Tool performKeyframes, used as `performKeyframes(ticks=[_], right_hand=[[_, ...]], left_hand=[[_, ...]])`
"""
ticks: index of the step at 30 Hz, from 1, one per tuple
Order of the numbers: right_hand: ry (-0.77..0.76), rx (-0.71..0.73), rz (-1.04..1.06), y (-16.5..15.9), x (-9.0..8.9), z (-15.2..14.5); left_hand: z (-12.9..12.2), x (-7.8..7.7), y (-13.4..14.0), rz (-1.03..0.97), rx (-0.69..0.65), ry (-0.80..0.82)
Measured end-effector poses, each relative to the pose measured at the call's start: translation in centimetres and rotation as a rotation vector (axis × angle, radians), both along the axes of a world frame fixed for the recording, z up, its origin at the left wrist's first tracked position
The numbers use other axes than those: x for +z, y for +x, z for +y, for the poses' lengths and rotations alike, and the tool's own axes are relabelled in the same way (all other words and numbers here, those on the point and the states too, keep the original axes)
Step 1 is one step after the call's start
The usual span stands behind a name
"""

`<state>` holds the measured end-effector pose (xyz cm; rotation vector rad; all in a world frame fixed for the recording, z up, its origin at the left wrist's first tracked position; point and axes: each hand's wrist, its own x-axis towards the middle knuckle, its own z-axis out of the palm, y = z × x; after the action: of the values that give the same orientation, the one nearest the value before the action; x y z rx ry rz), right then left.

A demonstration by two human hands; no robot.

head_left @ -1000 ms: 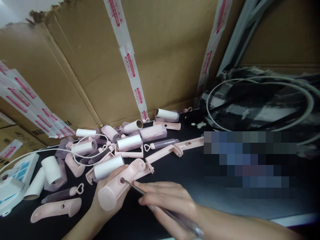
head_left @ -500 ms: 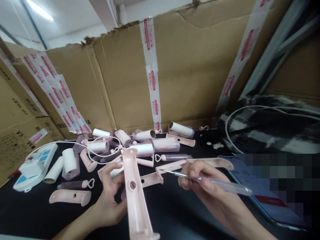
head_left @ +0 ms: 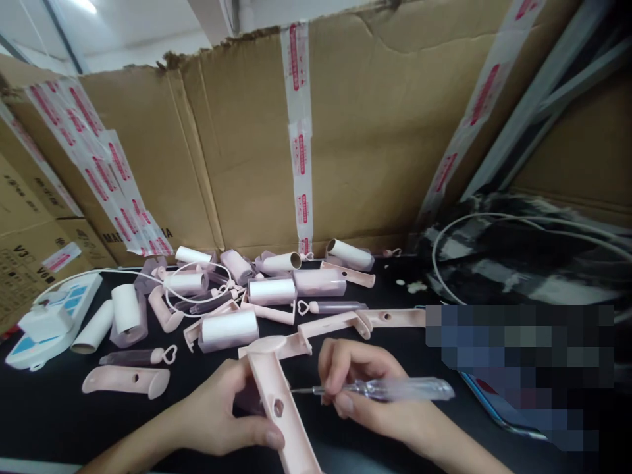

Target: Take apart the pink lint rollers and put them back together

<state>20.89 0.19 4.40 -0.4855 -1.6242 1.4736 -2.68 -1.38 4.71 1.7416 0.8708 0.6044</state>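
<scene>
- Our left hand [head_left: 217, 411] pinches the pink holder [head_left: 296, 438] in front of us, low in the view, over the black table [head_left: 340, 451].
- The holder looks smooth, pale and trough-shaped, with raised side walls, a rounded far end and a hole through its floor; its near end runs out of view.
- Our right hand [head_left: 372, 415] pinches a clear-handled screwdriver [head_left: 419, 389], its tip at the holder's right edge; we cannot tell whether they touch.
</scene>
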Motion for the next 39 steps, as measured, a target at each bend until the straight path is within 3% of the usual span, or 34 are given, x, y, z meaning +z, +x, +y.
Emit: performKeyframes(ticks=[4,10,14,29,39], right_hand=[[0.018,-0.030,-0.163,-0.2,0.4,-0.4],[-0.016,-0.021,-0.240,-0.5,0.6,-0.7],[-0.084,0.013,-0.191,-0.5,0.0,-0.5],[-0.220,0.059,-0.101,-1.0,-0.5,-0.2],[-0.364,0.174,-0.014,-1.3,-1.7,0.2]], left_hand=[[0.2,-0.6,0.1,0.015,-0.036,0.061],[0.3,0.1,0.1,-0.005,-0.101,0.126],[0.3,-0.1,-0.1,-0.049,-0.129,0.016],[0.3,-0.3,0.2,-0.029,-0.136,0.025],[0.5,-1.5,0.5,-0.148,-0.173,-0.168]])
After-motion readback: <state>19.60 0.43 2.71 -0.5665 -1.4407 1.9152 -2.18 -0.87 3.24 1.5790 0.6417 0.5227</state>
